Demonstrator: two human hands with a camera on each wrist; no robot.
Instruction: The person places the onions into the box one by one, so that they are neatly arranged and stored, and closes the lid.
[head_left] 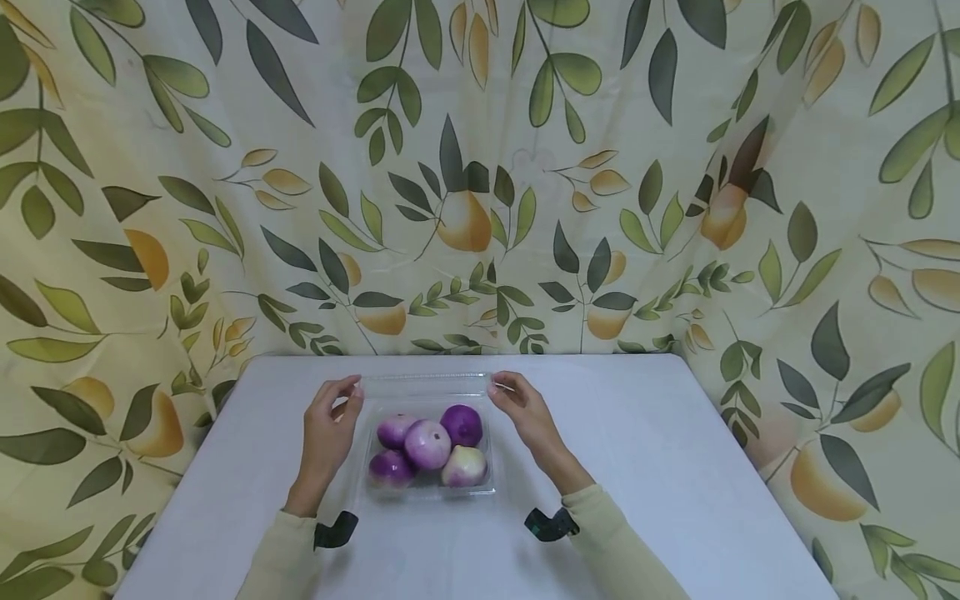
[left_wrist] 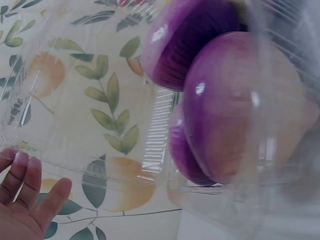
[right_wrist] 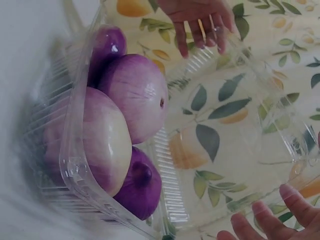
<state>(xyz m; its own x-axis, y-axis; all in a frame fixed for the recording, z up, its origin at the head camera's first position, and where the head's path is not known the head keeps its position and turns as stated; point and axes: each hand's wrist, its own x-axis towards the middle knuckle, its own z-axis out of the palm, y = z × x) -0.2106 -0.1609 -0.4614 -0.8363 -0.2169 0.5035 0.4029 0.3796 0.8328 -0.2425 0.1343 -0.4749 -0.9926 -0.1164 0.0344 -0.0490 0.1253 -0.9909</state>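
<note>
Several peeled purple onions (head_left: 427, 444) sit in a clear plastic clamshell container (head_left: 491, 483). Its hinged lid (head_left: 420, 385) stands raised at the far side, seen upright in both wrist views. My left hand (head_left: 332, 421) is at the lid's left edge, fingertips right at the rim and thumb held apart. Opposite it, my right hand (head_left: 528, 412) has its fingertips by the lid's right edge, fingers spread in the right wrist view. The left wrist view shows one pale onion (left_wrist: 240, 110) large beside the container wall.
The container stands on a white-covered table (head_left: 637, 467). Behind and around the table hangs a curtain (head_left: 480, 275) printed with leaves and fruit. A black wrist device (head_left: 335, 530) sits at the left cuff, and a similar one (head_left: 551, 525) at the right.
</note>
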